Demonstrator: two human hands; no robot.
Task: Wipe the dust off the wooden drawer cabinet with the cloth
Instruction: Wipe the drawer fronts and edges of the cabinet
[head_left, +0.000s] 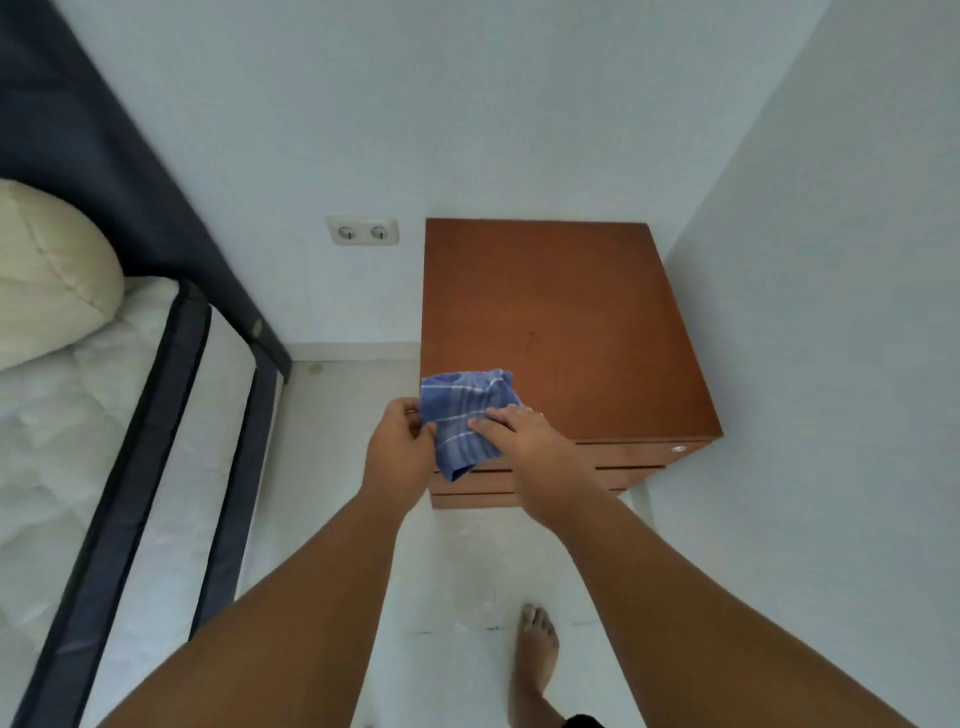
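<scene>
The wooden drawer cabinet (561, 322) stands in the room's corner, its brown top bare and its drawer fronts showing below the front edge. A blue cloth with white stripes (465, 410) hangs crumpled over the cabinet's front left corner. My left hand (397, 441) pinches the cloth's left edge, just off the cabinet's left side. My right hand (519, 434) grips the cloth from the right, over the front edge of the top. Part of the cloth droops in front of the top drawer.
White walls close in behind and to the right of the cabinet. A double wall socket (362, 231) sits left of it. A bed with a dark frame (171, 395), white mattress and cream pillow (47, 280) fills the left. My bare foot (537, 654) stands on the white floor.
</scene>
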